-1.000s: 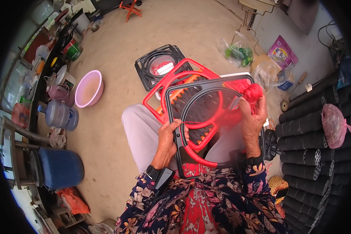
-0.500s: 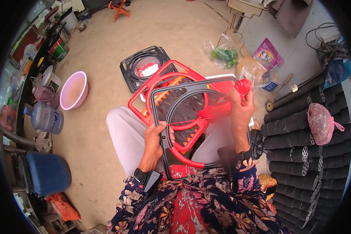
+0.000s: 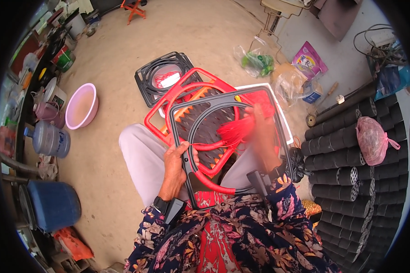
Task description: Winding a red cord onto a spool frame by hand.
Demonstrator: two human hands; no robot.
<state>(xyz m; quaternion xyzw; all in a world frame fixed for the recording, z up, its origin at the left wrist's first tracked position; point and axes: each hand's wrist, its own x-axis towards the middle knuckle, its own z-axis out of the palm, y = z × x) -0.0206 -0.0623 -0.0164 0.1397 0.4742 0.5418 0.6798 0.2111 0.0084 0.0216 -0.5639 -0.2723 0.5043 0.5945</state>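
Left hand (image 3: 175, 164) grips the left edge of the black frame (image 3: 223, 105) resting on the lap, right hand (image 3: 263, 136) is blurry but pinching a bunch of red cord (image 3: 234, 132) over the frame's middle, with a red frame (image 3: 168, 102) just behind.

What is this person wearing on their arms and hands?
Both forearms wear long dark navy sleeves with a pink, orange and cream floral print. The left hand is bare, with a black wristband at its cuff. The right hand is motion-blurred and appears bare; a black strap sits near its wrist.
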